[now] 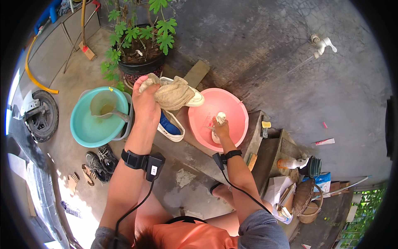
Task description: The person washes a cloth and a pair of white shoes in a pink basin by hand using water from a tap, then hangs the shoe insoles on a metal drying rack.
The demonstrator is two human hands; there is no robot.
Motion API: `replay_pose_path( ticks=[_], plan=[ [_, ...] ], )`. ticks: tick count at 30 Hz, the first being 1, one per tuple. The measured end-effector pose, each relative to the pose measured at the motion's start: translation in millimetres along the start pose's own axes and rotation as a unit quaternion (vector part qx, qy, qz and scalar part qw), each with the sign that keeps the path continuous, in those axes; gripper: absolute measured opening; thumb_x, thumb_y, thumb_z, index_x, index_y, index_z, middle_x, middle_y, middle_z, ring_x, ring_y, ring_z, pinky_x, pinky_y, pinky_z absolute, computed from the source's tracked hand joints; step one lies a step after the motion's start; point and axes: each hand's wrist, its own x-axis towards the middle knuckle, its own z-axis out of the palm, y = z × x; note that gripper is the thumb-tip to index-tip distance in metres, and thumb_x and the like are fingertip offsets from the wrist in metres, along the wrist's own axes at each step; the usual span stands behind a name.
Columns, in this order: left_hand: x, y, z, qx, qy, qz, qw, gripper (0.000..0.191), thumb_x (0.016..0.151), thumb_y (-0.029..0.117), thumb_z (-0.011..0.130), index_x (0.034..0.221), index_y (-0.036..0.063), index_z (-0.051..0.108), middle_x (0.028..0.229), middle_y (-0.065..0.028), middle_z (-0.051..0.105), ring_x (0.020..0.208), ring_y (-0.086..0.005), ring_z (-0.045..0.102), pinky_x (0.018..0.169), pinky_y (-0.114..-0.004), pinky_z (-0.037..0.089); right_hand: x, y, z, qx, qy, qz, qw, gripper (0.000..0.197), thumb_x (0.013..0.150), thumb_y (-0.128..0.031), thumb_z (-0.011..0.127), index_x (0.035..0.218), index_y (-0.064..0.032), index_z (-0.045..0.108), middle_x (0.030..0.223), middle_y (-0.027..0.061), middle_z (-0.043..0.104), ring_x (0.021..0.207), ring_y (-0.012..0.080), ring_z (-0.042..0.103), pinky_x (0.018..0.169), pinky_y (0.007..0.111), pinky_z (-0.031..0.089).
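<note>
My left hand (pixel 146 96) is raised and grips a crumpled beige cloth (pixel 175 93), which partly covers a white shoe (pixel 196 98) beyond it. Below the cloth lies a white shoe with a blue inside (pixel 170 126). Inside the pink plastic basin (pixel 199 121), my right hand (pixel 221 129) is closed around a whitish item (pixel 220 117), perhaps a shoe; its full shape is hidden by the fingers.
Left of my left arm, a turquoise basin (pixel 84 130) holds a dipper (pixel 104 104). A potted plant (pixel 141 67) stands ahead. On the right are a wall tap (pixel 323 46), a scrub brush (pixel 252 162), a spray bottle (pixel 289 163) and a wicker basket (pixel 303 196). Dark sneakers (pixel 101 162) lie at left.
</note>
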Motion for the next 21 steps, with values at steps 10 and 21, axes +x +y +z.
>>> replay_pose_path(
  ticks=[10, 21],
  plan=[
    [9.6, 17.9, -11.2, 0.02, 0.04, 0.04, 0.998, 0.037, 0.069, -0.014, 0.049, 0.099, 0.006, 0.043, 0.089, -0.0107, 0.053, 0.079, -0.0192, 0.055, 0.07, -0.032, 0.047, 61.7, -45.0, 73.9, -0.047, -0.078, -0.039, 0.995, 0.07, 0.077, -0.045, 0.057, 0.12, 0.0067, 0.036, 0.105, 0.0179, 0.055, 0.095, 0.028, 0.055, 0.079, 0.036, 0.046],
    [20.2, 54.0, -28.1, -0.015, 0.062, 0.093, 0.994, 0.037, 0.069, -0.014, 0.049, 0.099, 0.006, 0.042, 0.088, -0.0117, 0.053, 0.077, -0.0195, 0.054, 0.068, -0.032, 0.048, 42.8, -149.8, 102.5, 0.193, -0.073, -0.008, 0.978, 0.038, 0.076, -0.011, 0.063, 0.101, 0.0034, 0.038, 0.092, 0.0192, 0.056, 0.074, 0.0271, 0.061, 0.048, 0.038, 0.055]
  ],
)
